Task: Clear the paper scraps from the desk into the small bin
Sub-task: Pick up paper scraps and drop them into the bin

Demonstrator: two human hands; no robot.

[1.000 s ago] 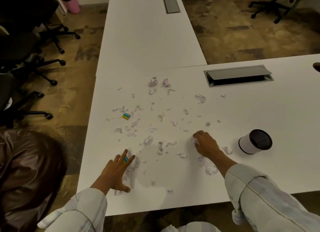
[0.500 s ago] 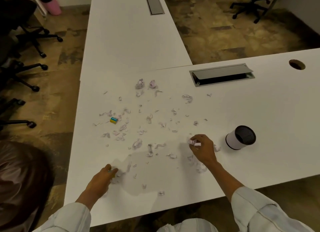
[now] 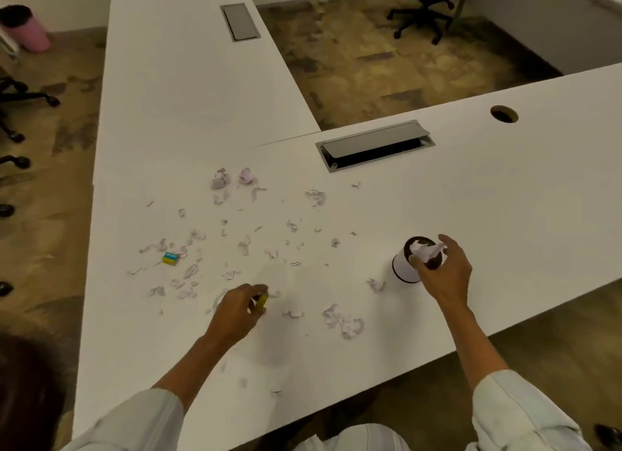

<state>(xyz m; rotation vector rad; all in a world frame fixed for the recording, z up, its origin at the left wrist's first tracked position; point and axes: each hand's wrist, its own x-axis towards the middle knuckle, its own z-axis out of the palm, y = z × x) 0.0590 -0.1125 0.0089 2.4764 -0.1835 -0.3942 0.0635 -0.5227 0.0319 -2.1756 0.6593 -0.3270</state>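
Several small torn paper scraps (image 3: 235, 248) lie scattered over the white desk (image 3: 505, 188). A small white bin with a dark rim (image 3: 404, 267) stands at the right. My right hand (image 3: 444, 269) hovers over the bin's mouth, fingers pinching a crumpled wad of paper scraps (image 3: 426, 250) that sits in the opening. My left hand (image 3: 240, 307) rests on the desk near the front, fingers closed around a small yellow object (image 3: 263, 300) and some scraps. A loose heap of scraps (image 3: 343, 321) lies between my two hands.
A small yellow-and-blue eraser-like block (image 3: 170, 258) lies among the left scraps. An open grey cable hatch (image 3: 373, 144) and a round cable hole (image 3: 504, 114) sit behind. Office chairs (image 3: 427, 9) and a pink floor bin (image 3: 25, 28) stand around the desks.
My right hand carried its wad of scraps rightward from the desk to the small bin's mouth. My left hand slid right and closed on a small yellow object.
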